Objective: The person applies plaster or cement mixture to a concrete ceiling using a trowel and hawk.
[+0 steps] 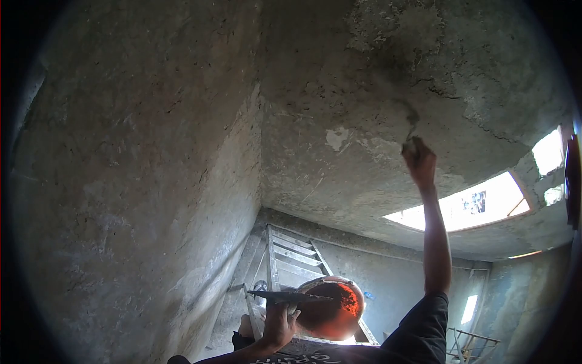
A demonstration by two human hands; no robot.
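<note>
My right hand (pixel 419 159) is raised at arm's length against the rough grey plastered wall (pixel 339 79). Its fingers are closed round the handle of a small tool, whose blurred blade shows dark above the fist. Low in the view, my left hand (pixel 280 327) grips a flat, dark plasterer's board (pixel 288 296) from beneath, holding it roughly level. Just right of the board is a round bucket (pixel 330 327), its inside lit orange-red. The board's right end overlaps the bucket's opening.
A metal ladder (pixel 297 255) stands behind the bucket. Another plastered wall (pixel 151 182) rises on the left. Bright window openings (pixel 485 200) are at the right. A metal frame (pixel 473 344) stands low at the right.
</note>
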